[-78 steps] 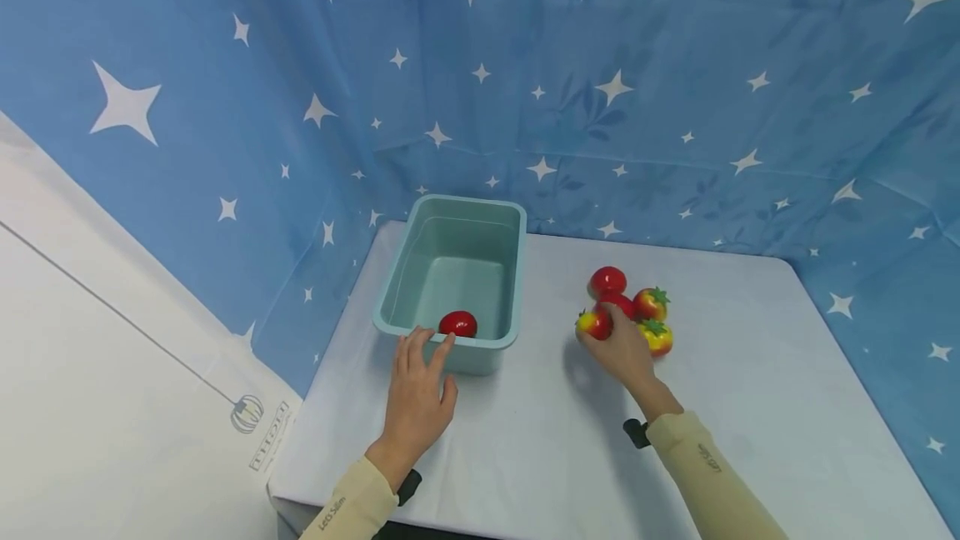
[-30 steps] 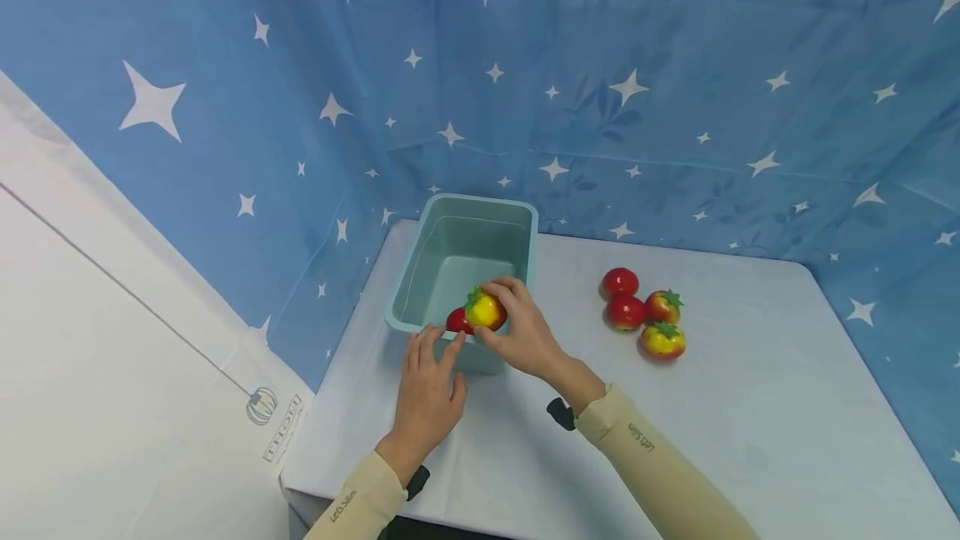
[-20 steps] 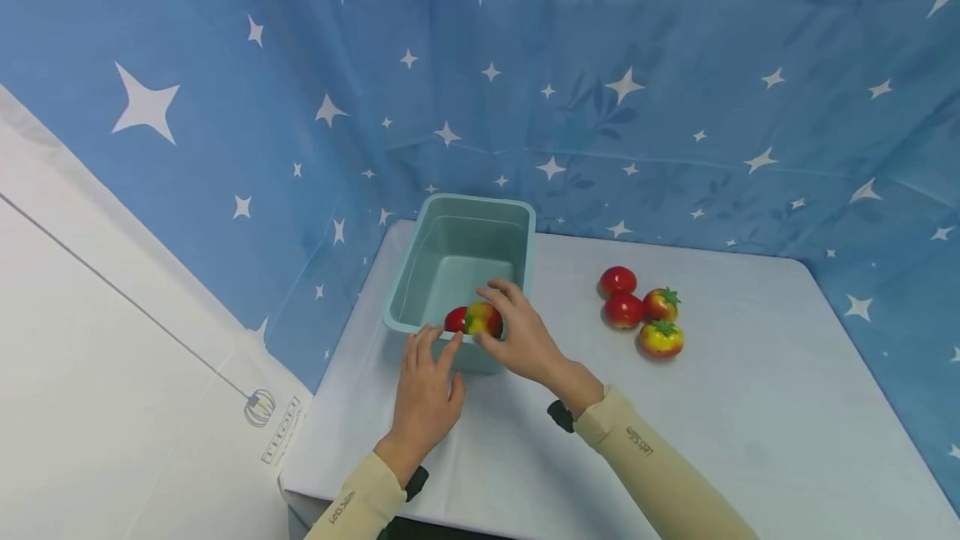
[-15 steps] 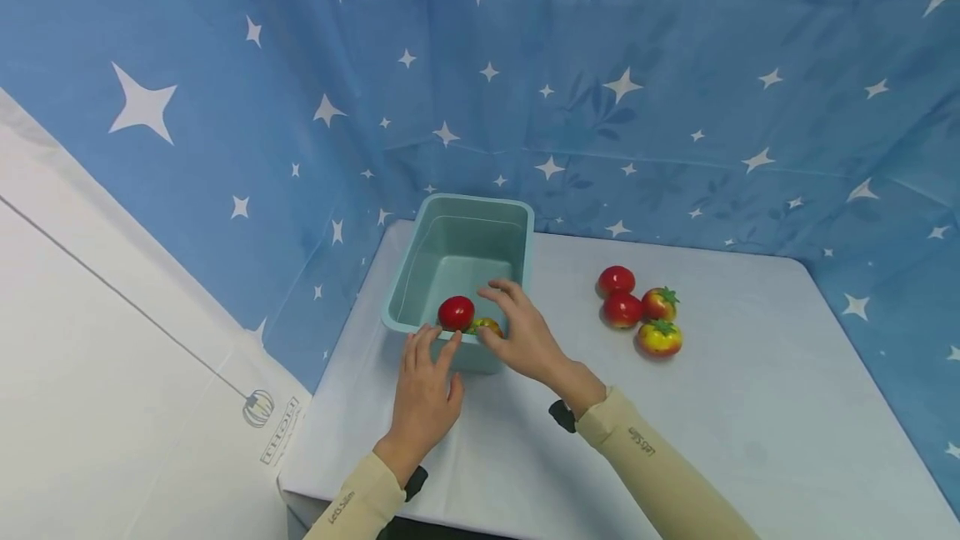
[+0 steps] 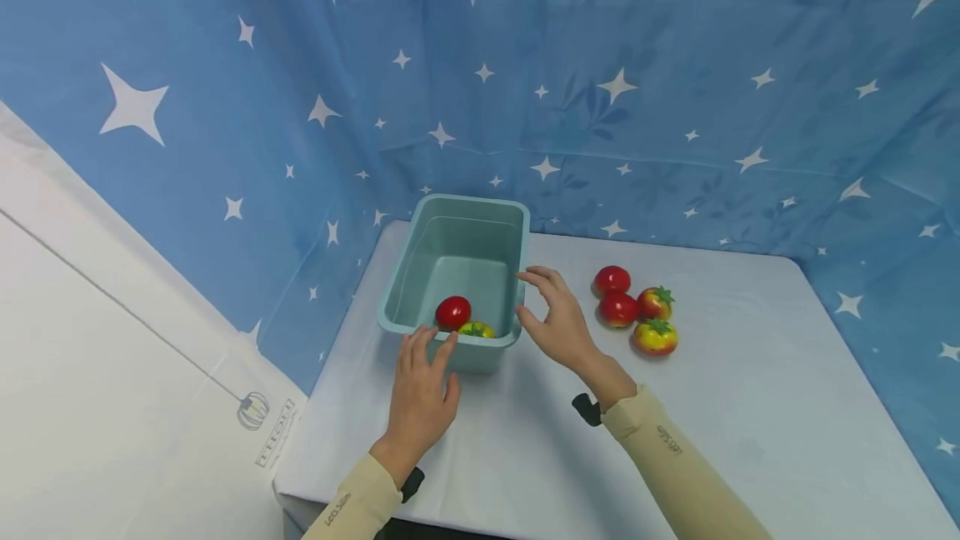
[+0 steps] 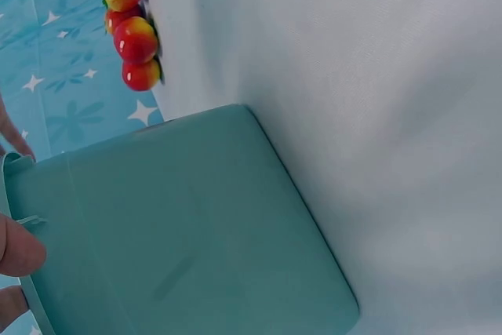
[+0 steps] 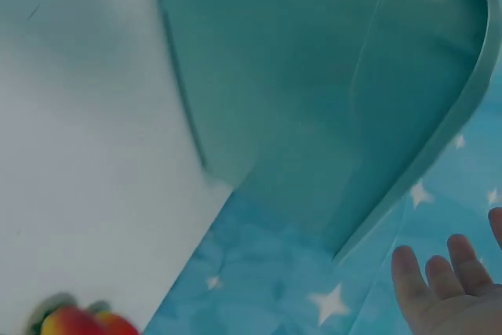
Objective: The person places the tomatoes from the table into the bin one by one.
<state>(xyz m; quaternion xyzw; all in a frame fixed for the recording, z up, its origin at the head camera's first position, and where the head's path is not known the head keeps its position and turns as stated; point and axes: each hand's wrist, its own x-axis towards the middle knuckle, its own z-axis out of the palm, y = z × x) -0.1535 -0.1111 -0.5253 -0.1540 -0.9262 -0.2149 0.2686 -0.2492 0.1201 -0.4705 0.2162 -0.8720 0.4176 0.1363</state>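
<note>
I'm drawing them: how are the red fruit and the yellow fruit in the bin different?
The red fruit shows plain red; the yellow fruit shows yellow and green. More of the red fruit shows; the bin hides part of the yellow fruit. Both lie inside it.

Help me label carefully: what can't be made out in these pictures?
Head view: lower part of the yellow fruit, behind the bin's near wall.
Left wrist view: most of the left hand, cut by the left edge.
Right wrist view: red-yellow fruits, blurred and cut by the bottom edge.
</note>
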